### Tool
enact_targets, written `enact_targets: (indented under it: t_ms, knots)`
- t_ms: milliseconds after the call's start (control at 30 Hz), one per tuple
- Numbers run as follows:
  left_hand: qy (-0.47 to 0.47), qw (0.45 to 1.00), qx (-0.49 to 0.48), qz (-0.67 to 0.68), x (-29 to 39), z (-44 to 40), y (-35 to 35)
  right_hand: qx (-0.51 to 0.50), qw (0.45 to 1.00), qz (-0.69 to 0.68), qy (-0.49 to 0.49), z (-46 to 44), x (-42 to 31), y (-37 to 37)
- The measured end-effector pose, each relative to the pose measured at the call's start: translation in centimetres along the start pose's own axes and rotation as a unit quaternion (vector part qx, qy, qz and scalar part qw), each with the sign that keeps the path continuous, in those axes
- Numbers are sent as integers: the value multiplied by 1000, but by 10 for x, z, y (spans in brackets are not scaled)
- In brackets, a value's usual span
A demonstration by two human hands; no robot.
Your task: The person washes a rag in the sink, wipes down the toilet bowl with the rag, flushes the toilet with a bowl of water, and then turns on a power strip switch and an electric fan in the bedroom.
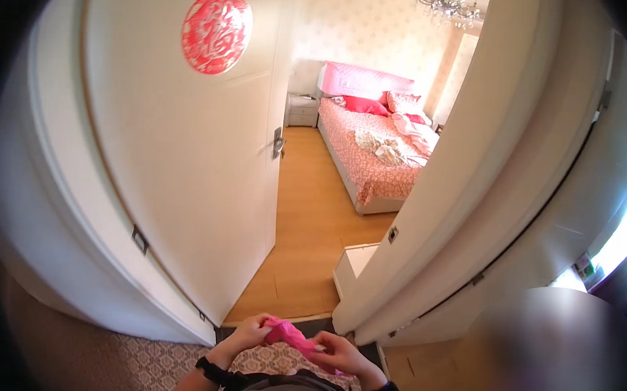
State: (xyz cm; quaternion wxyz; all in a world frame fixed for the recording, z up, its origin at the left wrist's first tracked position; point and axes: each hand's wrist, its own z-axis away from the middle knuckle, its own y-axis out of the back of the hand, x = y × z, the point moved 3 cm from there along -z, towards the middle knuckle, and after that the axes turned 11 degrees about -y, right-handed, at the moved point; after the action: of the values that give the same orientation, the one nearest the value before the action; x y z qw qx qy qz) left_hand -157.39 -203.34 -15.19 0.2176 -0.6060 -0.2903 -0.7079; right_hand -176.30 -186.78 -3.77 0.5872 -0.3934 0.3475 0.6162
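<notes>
A crumpled pink cloth-like item (291,334) stretches between my two hands at the bottom centre. My left hand (248,334) grips its left end, fingers closed on it. At the other end, my right hand (340,354) pinches the item between thumb and fingers. Dark bands circle both wrists. Below the hands are my dark clothing and a patterned mat (163,363).
An open white door (186,150) with a red round decoration stands at left, its frame at right. Beyond lie a wooden floor (306,195), a bed (364,152), a nightstand (302,113) and a low white box (356,264). A blurred patch covers the lower right.
</notes>
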Motion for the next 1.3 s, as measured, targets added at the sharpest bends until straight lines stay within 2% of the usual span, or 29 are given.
enact_targets:
  t_ms: [33, 67, 100, 133, 167, 200, 233, 267, 300, 333, 433, 467, 533, 600, 667, 700, 733, 800, 933, 967, 1000, 1033, 1067, 1100, 1133, 1167, 1233, 1300]
  knots:
    - [54, 993, -42, 95, 14, -23, 2, -79, 996, -16, 43, -20, -31, 7]
    - [59, 993, -45, 96, 29, -43, 4, -121, 990, -28, 62, -44, -55, 10]
    - [67, 961, -73, 258, 45, -65, 2, -163, 983, -35, 80, -71, -76, 14]
    - [71, 902, -100, 413, 67, -89, 0, -194, 971, 44, 129, -104, -91, 20]
    - [58, 903, -119, 410, 98, -108, 3, -224, 950, 124, 178, -139, -102, 29]
    - [59, 902, -123, 409, 129, -130, 4, -220, 951, 123, 179, -170, -112, 42]
    - [49, 872, -147, 465, 160, -154, 3, -268, 948, 91, 145, -201, -121, 54]
    - [56, 883, -141, 444, 161, -183, 11, -315, 941, 56, 113, -229, -132, 70]
    - [63, 894, -136, 423, 162, -213, 19, -306, 951, 33, 34, -237, -161, 90]
    - [71, 903, -131, 402, 163, -242, 27, -299, 953, 27, 41, -267, -160, 110]
    - [47, 873, -159, 459, 115, -332, 61, -329, 936, 71, 108, -358, -149, 176]
    - [37, 860, -172, 478, 105, -368, 73, -314, 940, 69, 113, -376, -160, 201]
    - [17, 830, -201, 519, 108, -448, 87, -287, 956, -57, 24, -406, -174, 258]
    - [28, 835, -218, 505, 119, -524, 99, -244, 963, -104, 51, -449, -180, 322]
    - [34, 804, -201, 558, 125, -591, 103, -154, 951, -263, -54, -484, -171, 381]
    - [22, 838, -203, 506, 136, -626, 102, -89, 976, -199, -11, -498, -178, 410]
    - [35, 839, -224, 495, 141, -657, 101, -71, 974, -216, 2, -509, -184, 431]
    - [-41, 806, -242, 538, 161, -718, 89, -23, 976, -218, 8, -522, -193, 480]
    - [-39, 793, -231, 562, 163, -842, 58, -13, 946, -310, 91, -576, -230, 555]
    - [-35, 764, -271, 585, 161, -867, 46, -8, 945, -311, 99, -594, -241, 569]
    - [-40, 763, -283, 579, 157, -901, 32, 53, 921, -364, 129, -611, -253, 592]
    - [-41, 793, -234, 562, 151, -933, 25, 110, 885, -424, 161, -629, -260, 615]
    - [-37, 822, -187, 536, 145, -964, 23, 115, 874, -437, 178, -649, -264, 641]
    - [-19, 821, -177, 543, 151, -988, 14, 125, 897, -376, 196, -668, -261, 672]
    - [-4, 824, -184, 536, 150, -1011, 10, 135, 918, -313, 202, -674, -261, 693]
    - [7, 835, -210, 508, 144, -1034, 5, 143, 914, -324, 197, -676, -257, 714]
    - [29, 840, -240, 485, 151, -1065, -16, 143, 939, -290, 116, -667, -265, 755]
    - [93, 836, -324, 434, 163, -1100, -38, 178, 921, -316, 140, -678, -237, 795]
